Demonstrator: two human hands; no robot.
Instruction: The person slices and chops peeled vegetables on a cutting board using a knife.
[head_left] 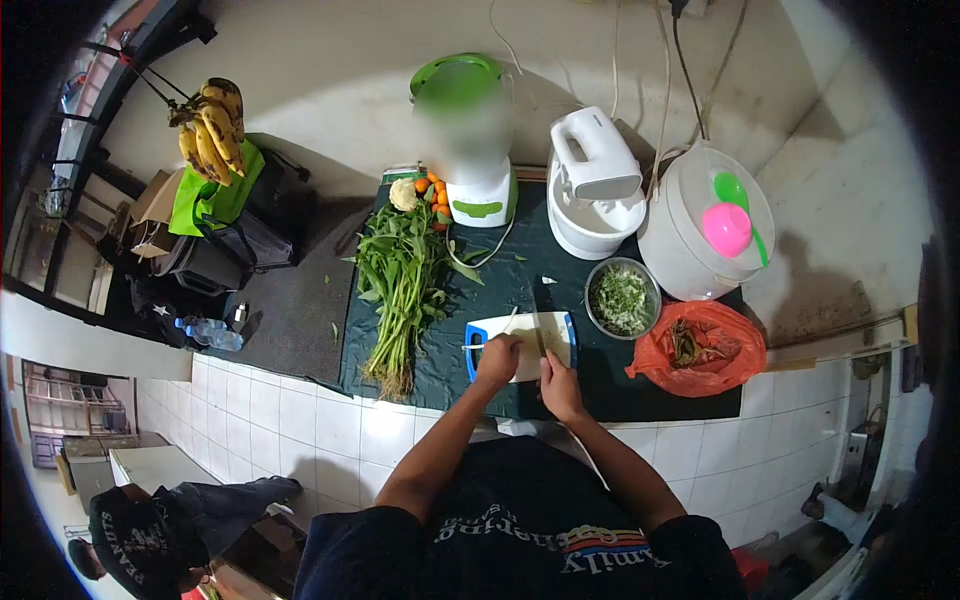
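Observation:
A white cutting board with blue edges (pixel 560 350) lies near the front of the dark green tablecloth. My left hand (pixel 498 358) is closed over the board's left half, on what looks like a thin pale stalk (pixel 511 320); the fingers hide most of it. Wrapped round a knife handle, my right hand (pixel 561 388) is at the board's near right. The knife's blade (pixel 538 318) points away from me across the board, just right of my left hand. Right of the board stands a metal bowl (pixel 600 318) of chopped greens and pale pieces.
Leafy greens with roots (pixel 395 310) lie left, below a cauliflower (pixel 403 194) and orange vegetables. Behind stand a green-and-white blender (pixel 480 190), a white stand mixer (pixel 590 170) and a large white container (pixel 690 230). A red plastic bag (pixel 720 375) sits right. Another person (pixel 150 535) is lower left.

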